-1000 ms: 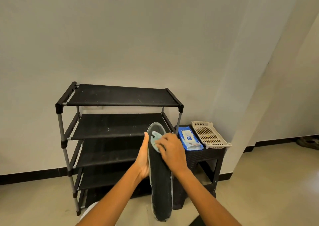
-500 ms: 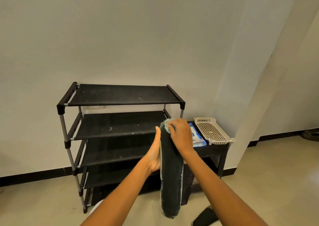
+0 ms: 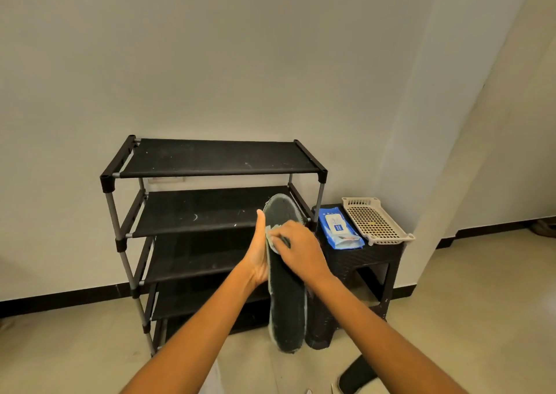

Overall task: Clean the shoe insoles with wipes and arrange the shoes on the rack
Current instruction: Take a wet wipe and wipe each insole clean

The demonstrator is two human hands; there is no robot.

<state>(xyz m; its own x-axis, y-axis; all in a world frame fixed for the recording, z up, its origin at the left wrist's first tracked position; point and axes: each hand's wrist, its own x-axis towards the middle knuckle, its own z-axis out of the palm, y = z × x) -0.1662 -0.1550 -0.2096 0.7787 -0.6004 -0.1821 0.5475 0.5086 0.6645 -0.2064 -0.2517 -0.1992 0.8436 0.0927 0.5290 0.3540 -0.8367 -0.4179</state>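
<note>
A long black insole with a pale edge stands upright in front of me. My left hand holds it from behind at its left edge, thumb pointing up. My right hand presses a pale green wipe against the insole's upper face, fingers curled over the wipe. Behind the hands stands the black multi-tier shoe rack with bare shelves. A dark shoe lies on the floor at the bottom right, partly cut off.
A black woven stool to the right of the rack carries a blue pack of wipes and a cream perforated tray. Pale walls rise behind, a column stands on the right, and the floor is tiled beige.
My right hand slid the wipe from the insole's top tip down to a little below it. The view shifted slightly, and the insole's rounded tip is uncovered again.
</note>
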